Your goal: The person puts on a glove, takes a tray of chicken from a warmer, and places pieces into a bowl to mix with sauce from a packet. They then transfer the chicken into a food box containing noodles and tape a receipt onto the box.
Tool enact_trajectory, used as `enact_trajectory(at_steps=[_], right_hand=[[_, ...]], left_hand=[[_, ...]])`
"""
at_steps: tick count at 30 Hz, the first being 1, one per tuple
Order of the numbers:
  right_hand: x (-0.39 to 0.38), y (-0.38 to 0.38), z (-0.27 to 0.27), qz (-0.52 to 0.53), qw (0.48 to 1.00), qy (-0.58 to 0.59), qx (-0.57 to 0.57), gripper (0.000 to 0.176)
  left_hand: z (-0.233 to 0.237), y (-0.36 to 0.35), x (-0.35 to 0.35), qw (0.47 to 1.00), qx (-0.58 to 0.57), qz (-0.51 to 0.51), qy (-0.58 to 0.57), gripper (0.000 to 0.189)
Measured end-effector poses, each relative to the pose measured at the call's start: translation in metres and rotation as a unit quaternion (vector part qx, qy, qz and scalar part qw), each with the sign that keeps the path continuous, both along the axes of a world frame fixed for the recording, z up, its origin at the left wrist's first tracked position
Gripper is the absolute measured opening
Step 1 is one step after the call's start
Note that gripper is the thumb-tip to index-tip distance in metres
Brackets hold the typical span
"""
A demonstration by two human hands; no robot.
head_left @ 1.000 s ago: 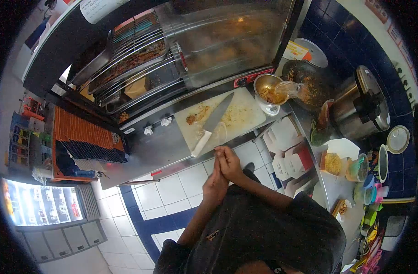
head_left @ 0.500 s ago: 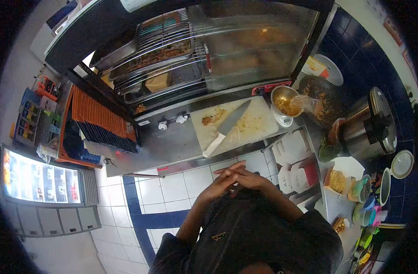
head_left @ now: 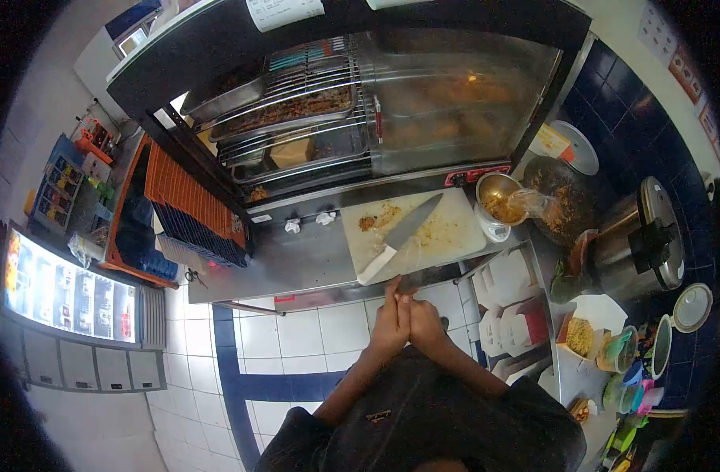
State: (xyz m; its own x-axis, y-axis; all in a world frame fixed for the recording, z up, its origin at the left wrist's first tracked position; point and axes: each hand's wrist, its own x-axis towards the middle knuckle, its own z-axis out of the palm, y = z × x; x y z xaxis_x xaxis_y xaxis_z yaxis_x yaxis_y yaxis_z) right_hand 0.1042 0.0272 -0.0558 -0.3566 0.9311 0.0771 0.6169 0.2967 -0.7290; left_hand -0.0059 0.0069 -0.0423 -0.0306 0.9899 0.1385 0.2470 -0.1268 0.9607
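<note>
My left hand [head_left: 389, 324] and my right hand [head_left: 427, 322] are pressed together in front of my chest, fingers closed against each other. One finger of the left hand points forward, towards the counter's edge. I see nothing held in either hand, though the palms are hidden. Just beyond them a large knife [head_left: 411, 225] lies slantwise on a white cutting board [head_left: 458, 224], its white handle towards me and apart from my fingers as far as I can tell. Chopped food bits [head_left: 373, 222] are scattered on the board.
A metal bowl [head_left: 500, 197] of food sits on a white scale [head_left: 495, 230]. Behind stands a display cabinet [head_left: 454, 94] with trays. A large pot [head_left: 639, 236], food boxes [head_left: 580, 334] and tubs are on the right; black-and-orange stacked boxes [head_left: 195, 212] on the left. Crumpled white paper [head_left: 325, 218] lies on the counter.
My hands have gone from loosely interlaced fingers to being pressed together, pointing forward. The view has shifted slightly, so the counter and cabinet appear lower and further right.
</note>
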Motion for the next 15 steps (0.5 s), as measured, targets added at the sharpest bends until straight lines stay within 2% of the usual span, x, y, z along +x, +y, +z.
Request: enact_trajectory(at_steps=[1,3,4,5,6,7,8,10,11,12,14,15], right_hand=[[0.002,0.002,0.008,0.001,1.0,0.0,0.004,0.028],[0.005,0.006,0.024,-0.018,0.995,-0.086,0.05,0.027],[0.004,0.006,0.03,-0.017,0.995,-0.085,0.054,0.027],[0.003,0.004,0.034,0.041,0.988,0.104,-0.104,0.025],[0.002,0.004,0.036,0.097,0.918,0.286,-0.255,0.024],[0.007,0.009,0.021,0.171,0.88,0.318,-0.308,0.025],[0.006,0.009,0.005,0.174,0.881,0.316,-0.306,0.025],[0.002,0.009,-0.015,0.153,0.754,0.418,-0.483,0.033],[0.003,0.015,-0.007,0.165,0.734,0.451,-0.48,0.019],[0.002,0.019,-0.004,0.17,0.737,0.447,-0.477,0.019],[-0.002,0.02,0.0,0.094,0.807,0.417,-0.407,0.022],[-0.002,0.022,0.002,0.099,0.81,0.414,-0.404,0.022]], left_hand=[[0.0,0.003,-0.004,1.0,0.004,0.001,0.0,0.043],[-0.007,0.008,-0.019,0.97,0.013,0.008,0.243,0.042],[-0.021,0.009,-0.029,0.97,0.016,0.011,0.243,0.042],[-0.021,0.011,-0.038,0.991,-0.102,-0.087,-0.001,0.045],[-0.022,0.013,-0.043,0.93,-0.211,-0.179,-0.243,0.051],[-0.023,0.008,-0.032,0.867,-0.269,-0.115,-0.404,0.059],[-0.017,0.008,-0.024,0.867,-0.266,-0.113,-0.405,0.059],[-0.008,0.011,-0.015,0.791,-0.197,-0.24,-0.527,0.06],[-0.004,0.008,-0.012,0.812,-0.152,-0.202,-0.526,0.06],[-0.001,0.01,-0.011,0.813,-0.144,-0.202,-0.526,0.06],[0.007,0.013,-0.01,0.823,-0.19,-0.156,-0.512,0.062],[0.022,0.009,-0.014,0.812,-0.234,-0.132,-0.518,0.06]])
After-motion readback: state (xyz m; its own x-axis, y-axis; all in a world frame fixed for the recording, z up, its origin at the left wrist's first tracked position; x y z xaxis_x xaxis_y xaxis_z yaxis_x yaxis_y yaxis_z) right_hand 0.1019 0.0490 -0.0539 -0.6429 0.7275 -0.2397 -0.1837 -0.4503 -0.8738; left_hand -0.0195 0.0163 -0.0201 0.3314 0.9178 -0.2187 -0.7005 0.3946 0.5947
